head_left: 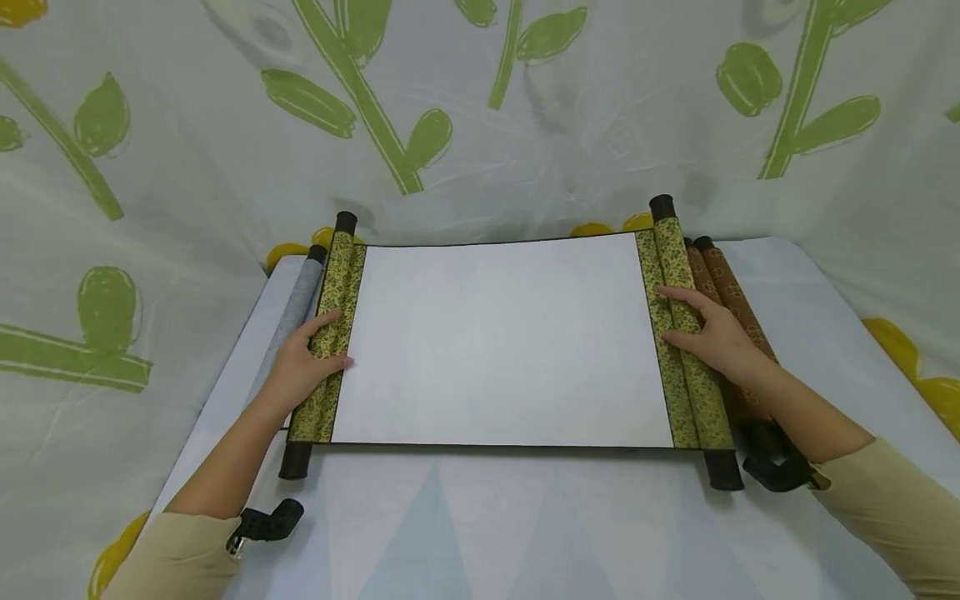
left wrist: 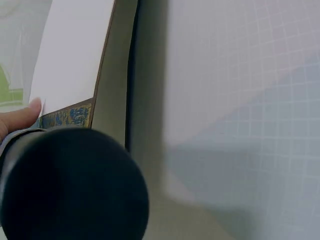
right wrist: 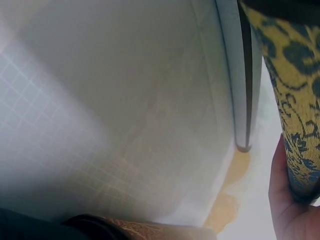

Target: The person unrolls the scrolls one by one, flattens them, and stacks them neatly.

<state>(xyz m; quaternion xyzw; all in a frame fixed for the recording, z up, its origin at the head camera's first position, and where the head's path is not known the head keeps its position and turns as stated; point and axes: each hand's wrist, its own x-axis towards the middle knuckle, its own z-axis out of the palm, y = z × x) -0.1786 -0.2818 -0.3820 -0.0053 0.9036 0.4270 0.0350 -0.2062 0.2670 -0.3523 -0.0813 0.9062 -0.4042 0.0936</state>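
A hand scroll [head_left: 498, 342] with blank white paper and yellow-green patterned ends is spread between both hands, lifted off the table. My left hand [head_left: 298, 367] grips its left roller [head_left: 327, 333], the thumb lying by the paper's edge. Opposite it, my right hand [head_left: 716, 337] holds the right roller [head_left: 693, 367] between thumb and fingers. In the left wrist view a round black roller knob [left wrist: 75, 185] fills the lower left, with the left thumb [left wrist: 22, 117] behind it. The right wrist view has the patterned roller [right wrist: 295, 95] beside the right hand [right wrist: 285, 210]; some fingers are hidden.
A grey-blue rolled scroll [head_left: 288, 312] lies on the left of the table, partly covered by the spread one. Brown patterned rolled scrolls [head_left: 738, 292] lie on the right under the right arm. A curtain printed with leaves [head_left: 487, 167] hangs behind the pale table [head_left: 495, 533].
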